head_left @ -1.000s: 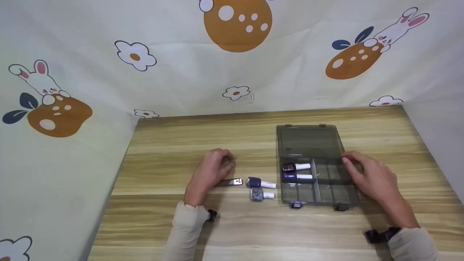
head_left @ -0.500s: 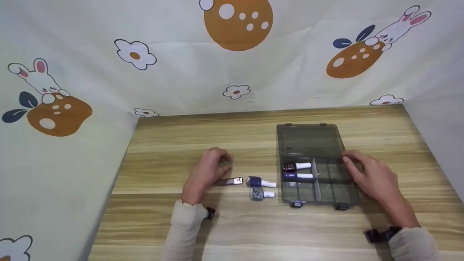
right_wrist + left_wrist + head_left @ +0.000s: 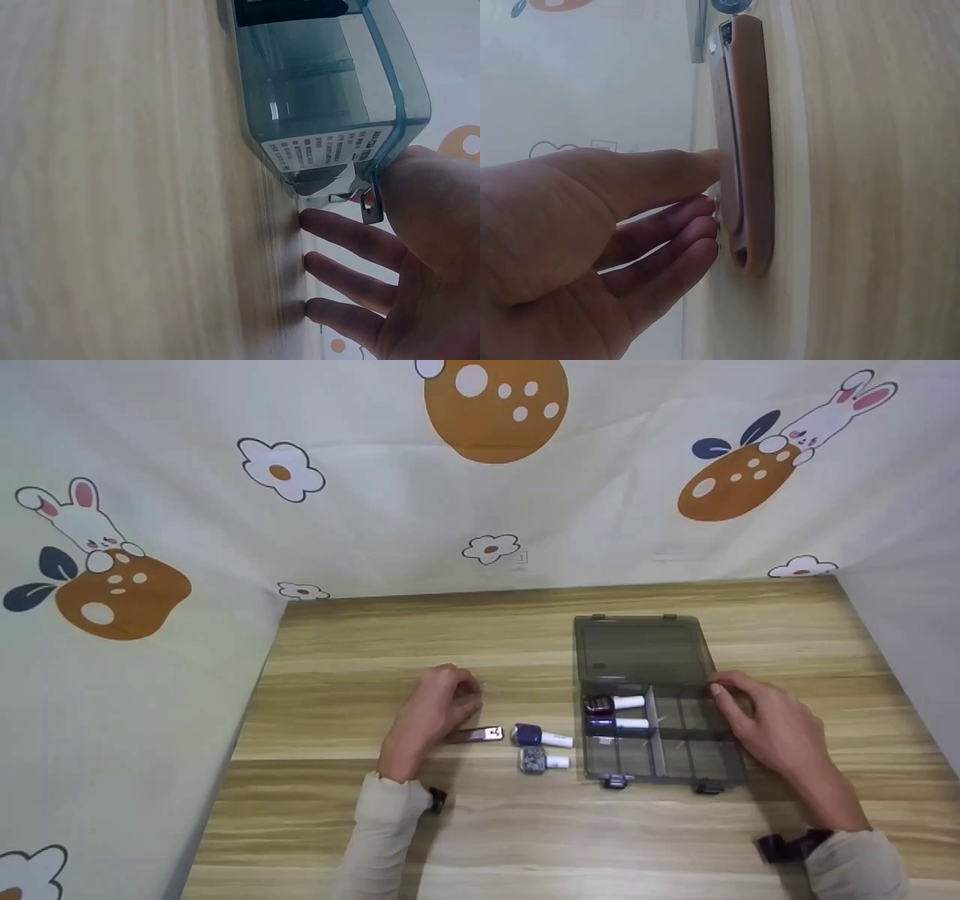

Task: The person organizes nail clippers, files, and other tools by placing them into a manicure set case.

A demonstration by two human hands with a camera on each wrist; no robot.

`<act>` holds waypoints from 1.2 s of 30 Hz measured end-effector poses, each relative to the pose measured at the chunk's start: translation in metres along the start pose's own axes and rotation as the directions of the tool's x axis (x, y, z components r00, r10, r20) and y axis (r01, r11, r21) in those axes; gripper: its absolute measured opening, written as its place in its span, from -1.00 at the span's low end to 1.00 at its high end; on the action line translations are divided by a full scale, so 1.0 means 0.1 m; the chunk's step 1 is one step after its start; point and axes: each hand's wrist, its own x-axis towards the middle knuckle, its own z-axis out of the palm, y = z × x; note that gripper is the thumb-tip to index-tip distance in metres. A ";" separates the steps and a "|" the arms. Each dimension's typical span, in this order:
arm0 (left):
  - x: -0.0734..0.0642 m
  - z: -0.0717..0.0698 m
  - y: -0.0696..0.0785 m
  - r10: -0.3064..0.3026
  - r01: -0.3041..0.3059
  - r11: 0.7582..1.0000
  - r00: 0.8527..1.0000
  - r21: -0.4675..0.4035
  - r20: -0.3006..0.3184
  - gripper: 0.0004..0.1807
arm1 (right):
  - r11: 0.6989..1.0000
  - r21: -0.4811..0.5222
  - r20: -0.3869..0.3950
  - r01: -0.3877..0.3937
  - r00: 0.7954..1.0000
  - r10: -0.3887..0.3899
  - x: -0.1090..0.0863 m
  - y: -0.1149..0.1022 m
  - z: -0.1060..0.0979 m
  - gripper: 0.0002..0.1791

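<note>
My left hand (image 3: pixel 431 709) is beside a nail clipper (image 3: pixel 480 733), with bent fingers and fingertips low over the table. A faint clear, shiny bit (image 3: pixel 486 688) shows at those fingertips; I cannot tell whether they pinch it. In the left wrist view, the brown-sided clipper (image 3: pixel 754 150) partly hides them. My right hand (image 3: pixel 780 727) holds the right edge of a smoky clear compartment box (image 3: pixel 697 765) near its hinge, thumb and forefinger there, other fingertips down at the table. Two nail polish bottles, one dark red (image 3: pixel 600 705) and one blue (image 3: pixel 602 726), lie in the left compartments.
A dark blue nail polish bottle (image 3: pixel 527 734) and a glittery grey one (image 3: pixel 532 761) lie between the clipper and the box. The lid (image 3: pixel 637 649) is folded back flat. A printed cloth (image 3: pixel 375 525) hangs behind the wooden table (image 3: pixel 510 840).
My left hand shifts slightly left and then stays by the clipper, and the clear bit shows beyond its fingertips. My right hand keeps its place on the box.
</note>
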 end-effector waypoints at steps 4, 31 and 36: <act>0.01 0.02 0.01 0.008 -0.008 1.000 1.000 -0.007 -0.002 -0.89 | 1.000 -0.001 -0.006 -0.003 1.000 0.003 -0.01 0.00 0.00 -0.61; 0.02 0.07 0.09 0.045 -0.045 0.999 0.999 -0.015 -0.014 -0.90 | 1.000 -0.001 0.003 -0.017 1.000 0.017 -0.01 0.00 0.01 -0.61; 0.01 0.07 0.11 0.044 -0.044 0.999 0.999 0.003 -0.019 -0.84 | 1.000 -0.001 0.003 -0.016 1.000 0.016 -0.01 0.01 0.01 -0.61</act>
